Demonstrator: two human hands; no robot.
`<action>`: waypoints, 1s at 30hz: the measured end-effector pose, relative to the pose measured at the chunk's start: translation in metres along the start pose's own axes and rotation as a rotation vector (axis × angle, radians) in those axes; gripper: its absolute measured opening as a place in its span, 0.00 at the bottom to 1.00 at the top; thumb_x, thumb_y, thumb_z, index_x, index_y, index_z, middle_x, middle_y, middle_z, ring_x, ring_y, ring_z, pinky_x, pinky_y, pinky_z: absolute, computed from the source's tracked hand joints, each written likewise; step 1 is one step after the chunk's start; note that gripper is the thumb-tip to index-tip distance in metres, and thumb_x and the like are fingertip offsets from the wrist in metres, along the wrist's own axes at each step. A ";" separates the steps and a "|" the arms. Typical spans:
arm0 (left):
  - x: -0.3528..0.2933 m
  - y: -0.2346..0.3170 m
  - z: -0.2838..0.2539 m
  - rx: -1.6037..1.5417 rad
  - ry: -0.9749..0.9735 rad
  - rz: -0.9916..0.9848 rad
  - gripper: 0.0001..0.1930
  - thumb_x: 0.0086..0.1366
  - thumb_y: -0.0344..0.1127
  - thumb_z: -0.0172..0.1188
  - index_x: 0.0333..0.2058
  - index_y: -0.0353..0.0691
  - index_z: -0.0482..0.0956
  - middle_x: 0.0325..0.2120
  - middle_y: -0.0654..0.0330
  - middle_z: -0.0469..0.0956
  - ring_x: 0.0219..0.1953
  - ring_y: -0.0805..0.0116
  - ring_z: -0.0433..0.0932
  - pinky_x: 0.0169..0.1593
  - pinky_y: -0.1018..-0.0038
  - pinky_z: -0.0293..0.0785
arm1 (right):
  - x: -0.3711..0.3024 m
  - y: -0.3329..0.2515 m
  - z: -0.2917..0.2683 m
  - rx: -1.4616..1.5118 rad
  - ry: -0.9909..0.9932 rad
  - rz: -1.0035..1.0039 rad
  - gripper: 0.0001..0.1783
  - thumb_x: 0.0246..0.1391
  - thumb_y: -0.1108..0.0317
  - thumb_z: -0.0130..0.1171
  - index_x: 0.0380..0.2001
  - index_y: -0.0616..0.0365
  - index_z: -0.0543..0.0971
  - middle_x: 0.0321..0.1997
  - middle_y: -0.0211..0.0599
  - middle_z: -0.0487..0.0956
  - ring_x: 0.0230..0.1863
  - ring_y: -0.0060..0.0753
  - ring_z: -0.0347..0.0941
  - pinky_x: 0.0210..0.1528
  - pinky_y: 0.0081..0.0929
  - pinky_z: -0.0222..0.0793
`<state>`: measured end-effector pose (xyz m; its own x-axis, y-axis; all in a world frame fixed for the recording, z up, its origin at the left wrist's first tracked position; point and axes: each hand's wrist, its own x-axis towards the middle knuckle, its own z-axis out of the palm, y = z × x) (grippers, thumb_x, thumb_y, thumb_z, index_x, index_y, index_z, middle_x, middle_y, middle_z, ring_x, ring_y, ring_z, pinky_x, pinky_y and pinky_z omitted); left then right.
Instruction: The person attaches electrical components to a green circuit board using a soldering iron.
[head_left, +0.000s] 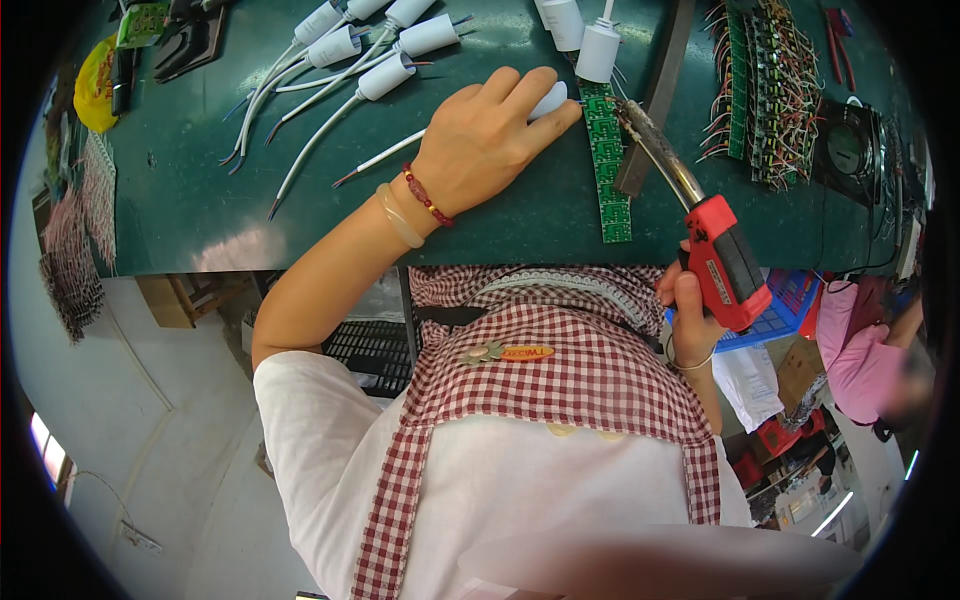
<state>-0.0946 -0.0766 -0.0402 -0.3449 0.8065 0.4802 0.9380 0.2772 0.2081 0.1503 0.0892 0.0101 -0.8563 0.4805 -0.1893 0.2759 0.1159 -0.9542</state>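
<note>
circuit strip [611,190], long axis bodyward, just right of nearer left hand [497,128] clasping white cylinder [549,101]; soldering iron [722,262] gripped in right hand [692,312].

Green worktable [180,175], pale wall [115,430], bright window [50,450], lit tube lamp [832,513]

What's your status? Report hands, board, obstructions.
Left hand gripping white cylinder. Right hand holding red soldering gun, tip at green board strip. Dark bar close alongside, possibly crowding.
</note>
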 end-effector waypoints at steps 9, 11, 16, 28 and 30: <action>0.010 0.012 -0.030 0.119 -0.117 -0.092 0.19 0.53 0.28 0.57 0.46 0.47 0.78 0.39 0.62 0.74 0.37 0.67 0.74 0.38 0.71 0.68 | 0.002 -0.006 0.002 0.082 0.051 -0.025 0.21 0.61 0.65 0.53 0.51 0.69 0.67 0.22 0.36 0.72 0.20 0.22 0.65 0.24 0.20 0.63; 0.014 0.017 -0.044 0.177 -0.145 -0.150 0.19 0.54 0.28 0.56 0.46 0.45 0.77 0.38 0.62 0.74 0.38 0.68 0.73 0.41 0.70 0.66 | 0.003 -0.005 0.001 0.087 0.099 -0.051 0.21 0.61 0.65 0.53 0.51 0.69 0.67 0.21 0.36 0.72 0.20 0.21 0.64 0.24 0.20 0.63; 0.035 0.027 -0.063 0.465 -0.101 -0.120 0.09 0.50 0.31 0.59 0.33 0.46 0.78 0.32 0.68 0.74 0.39 0.72 0.74 0.53 0.60 0.56 | 0.005 -0.006 -0.002 0.078 0.142 -0.060 0.20 0.61 0.65 0.53 0.50 0.69 0.68 0.20 0.35 0.72 0.19 0.21 0.64 0.24 0.20 0.63; 0.120 -0.038 -0.001 0.098 -0.084 0.386 0.17 0.57 0.35 0.55 0.46 0.41 0.79 0.56 0.58 0.69 0.64 0.61 0.60 0.69 0.54 0.44 | -0.003 -0.001 -0.007 0.178 0.268 -0.120 0.20 0.61 0.63 0.52 0.50 0.68 0.68 0.22 0.34 0.71 0.19 0.20 0.63 0.23 0.20 0.63; 0.115 -0.038 0.001 0.102 -0.107 0.384 0.19 0.58 0.35 0.55 0.49 0.42 0.76 0.56 0.58 0.68 0.64 0.61 0.60 0.69 0.53 0.44 | -0.003 0.001 -0.009 0.189 0.289 -0.128 0.20 0.62 0.64 0.52 0.50 0.68 0.67 0.22 0.34 0.71 0.19 0.20 0.63 0.23 0.21 0.63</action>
<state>-0.1700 0.0063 0.0059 0.0317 0.9098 0.4139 0.9983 -0.0088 -0.0572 0.1574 0.0953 0.0121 -0.7124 0.7016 -0.0183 0.0663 0.0413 -0.9969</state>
